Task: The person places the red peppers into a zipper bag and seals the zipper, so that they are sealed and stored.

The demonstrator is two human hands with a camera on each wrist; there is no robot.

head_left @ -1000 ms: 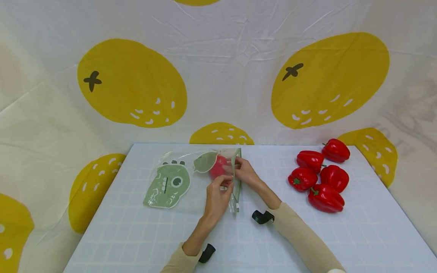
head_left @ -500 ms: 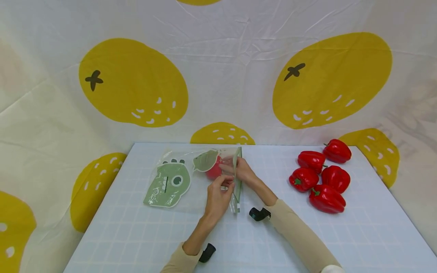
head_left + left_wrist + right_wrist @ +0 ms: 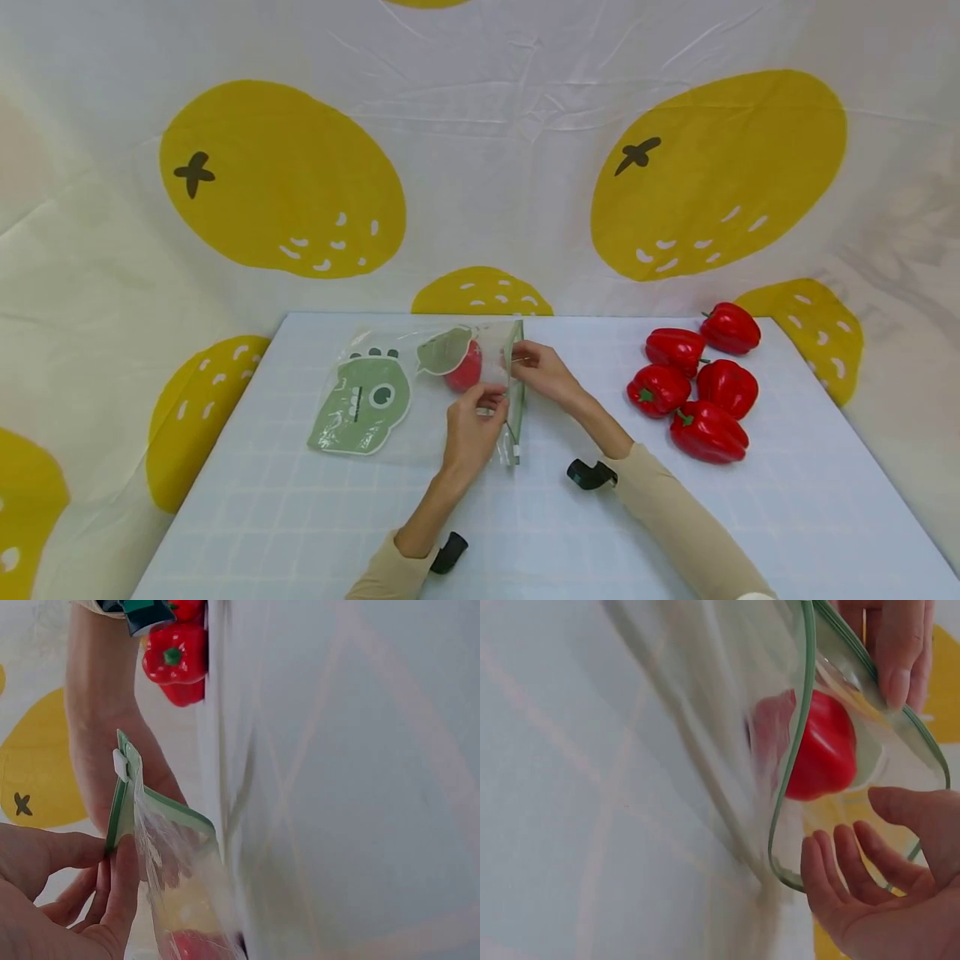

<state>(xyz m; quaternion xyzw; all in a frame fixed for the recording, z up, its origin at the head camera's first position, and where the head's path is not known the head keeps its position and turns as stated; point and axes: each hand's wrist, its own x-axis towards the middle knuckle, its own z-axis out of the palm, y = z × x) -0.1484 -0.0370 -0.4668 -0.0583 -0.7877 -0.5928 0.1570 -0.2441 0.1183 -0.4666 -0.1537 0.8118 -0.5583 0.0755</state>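
A clear zip bag [image 3: 431, 429] with a green dinosaur print lies on the table, its green-edged mouth facing right and spread apart. Inside it rests a red bell pepper [image 3: 465, 371], partly behind a green printed patch; in the right wrist view the pepper [image 3: 826, 746] shows through the mouth. My left hand [image 3: 474, 429] pinches the near rim between thumb and fingers. A white slider [image 3: 121, 765] sits on the green rim near that pinch. At the mouth, my right hand [image 3: 547, 372] holds nothing, its fingers loosely bent and parted beside the rim.
Several more red bell peppers [image 3: 708, 432] lie grouped on the right side of the table [image 3: 585, 542]. A lemon-print cloth [image 3: 502, 192] hangs behind the table's back edge. Each wrist carries a black camera [image 3: 591, 475].
My right hand has reached into the bag, then drawn back right to its mouth. The pepper has shifted a little left inside. My left hand keeps its pinch on the rim.
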